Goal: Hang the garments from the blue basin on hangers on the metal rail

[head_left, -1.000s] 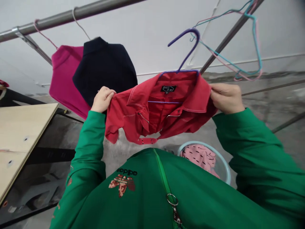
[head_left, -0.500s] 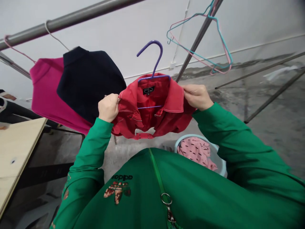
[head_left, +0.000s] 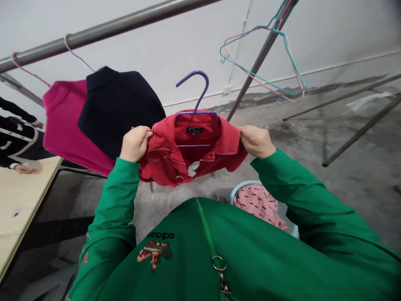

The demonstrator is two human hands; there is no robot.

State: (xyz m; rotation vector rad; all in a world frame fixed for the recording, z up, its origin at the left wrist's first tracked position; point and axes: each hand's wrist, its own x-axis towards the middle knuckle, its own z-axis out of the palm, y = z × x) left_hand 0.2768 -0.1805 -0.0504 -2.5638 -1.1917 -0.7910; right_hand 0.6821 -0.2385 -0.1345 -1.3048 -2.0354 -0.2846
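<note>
Between my hands a red jacket (head_left: pixel 159 167) is stretched out by its shoulders, with white stitching on its collar. Inside it sits a purple hanger (head_left: pixel 205 83); the hook points up and is apart from the rail. My left hand (head_left: pixel 135 143) is closed on the jacket's shoulder at the left. At the other shoulder, my right hand (head_left: pixel 257 141) pinches the red cloth. Just left of the jacket hang a navy top (head_left: pixel 122 108) and a magenta top (head_left: pixel 65 125).
A metal rail (head_left: pixel 109 26) runs across the upper left. Teal and pink hangers (head_left: pixel 293 62) hang from a slanted bar at the right. A light-blue basin (head_left: pixel 247 184) with pink cloth (head_left: pixel 257 202) stands on the floor. Another person (head_left: pixel 20 133) is beside the wooden table (head_left: pixel 25 200).
The jacket and its hanger have dropped slightly in view, and the hook has shifted left. Its front hangs closer together. More of the other person shows at the left.
</note>
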